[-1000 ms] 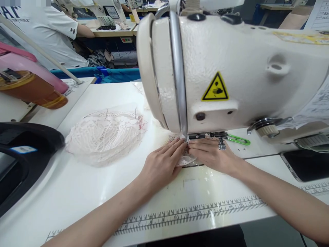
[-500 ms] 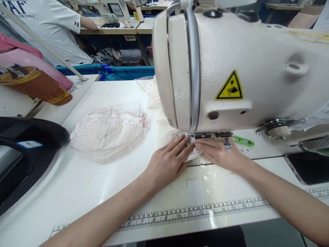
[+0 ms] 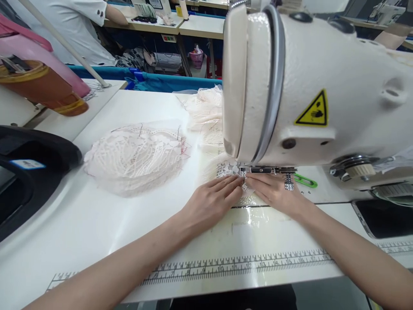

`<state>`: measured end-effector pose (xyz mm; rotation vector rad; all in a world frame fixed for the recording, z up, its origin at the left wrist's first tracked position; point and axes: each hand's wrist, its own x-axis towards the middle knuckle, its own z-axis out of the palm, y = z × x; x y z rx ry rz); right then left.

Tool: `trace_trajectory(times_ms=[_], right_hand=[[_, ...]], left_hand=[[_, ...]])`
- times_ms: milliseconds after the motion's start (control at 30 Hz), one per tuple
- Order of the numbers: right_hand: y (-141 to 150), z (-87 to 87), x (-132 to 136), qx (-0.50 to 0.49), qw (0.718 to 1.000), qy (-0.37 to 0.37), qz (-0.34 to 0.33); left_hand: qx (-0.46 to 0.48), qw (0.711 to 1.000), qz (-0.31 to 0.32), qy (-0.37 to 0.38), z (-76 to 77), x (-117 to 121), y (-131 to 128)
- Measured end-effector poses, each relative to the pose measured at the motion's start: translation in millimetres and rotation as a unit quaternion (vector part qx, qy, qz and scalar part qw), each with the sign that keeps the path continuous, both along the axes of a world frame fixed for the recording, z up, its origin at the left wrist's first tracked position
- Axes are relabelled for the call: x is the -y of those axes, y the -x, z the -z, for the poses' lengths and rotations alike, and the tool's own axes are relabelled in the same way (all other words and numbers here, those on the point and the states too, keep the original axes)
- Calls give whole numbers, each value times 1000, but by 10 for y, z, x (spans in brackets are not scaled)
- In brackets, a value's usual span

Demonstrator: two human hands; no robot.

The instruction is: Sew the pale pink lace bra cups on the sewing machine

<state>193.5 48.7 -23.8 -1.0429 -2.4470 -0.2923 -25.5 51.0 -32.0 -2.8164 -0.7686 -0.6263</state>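
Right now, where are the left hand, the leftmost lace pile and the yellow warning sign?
Left hand [image 3: 211, 201]: head view, back of the hand.
Lace pile [image 3: 135, 156]: head view, middle of its top.
Yellow warning sign [image 3: 316, 113]: head view, its middle.

Sewing machine [image 3: 309, 94] stands over the worktable [image 3: 155, 228], yellow warning label [image 3: 312, 110] on its face. Left hand [image 3: 214, 200] lies flat, fingers together, on lace fabric [image 3: 227, 168] in front of the machine's needle area. Right hand [image 3: 274, 191], fingers extended, rests at the same lace, beneath the machine's head. Stacked lace pieces [image 3: 135, 159] lie left of the machine. Green looped item [image 3: 306, 181] lies under the machine's arm; phone [image 3: 382, 217] lies in front of that arm. Printed ruler scale [image 3: 238, 267] runs in front of the machine. Co-worker in white [image 3: 74, 32] sits beyond the machine, to its left.
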Motion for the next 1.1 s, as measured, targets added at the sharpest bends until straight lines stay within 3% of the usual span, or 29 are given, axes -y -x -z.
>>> trace_trajectory(times_ms=[367, 633, 933, 1100], right_hand=[[47, 158, -29, 36, 998, 32, -39], [139, 173, 24, -7, 999, 13, -50], [176, 159, 63, -29, 996, -15, -87], [167, 163, 69, -15, 997, -1, -71]], left_hand=[[10, 1000, -26, 5, -53, -25, 21], [45, 999, -18, 20, -115, -26, 23], [-11, 998, -23, 51, -61, -79, 97], [-14, 998, -25, 59, -77, -76, 87]])
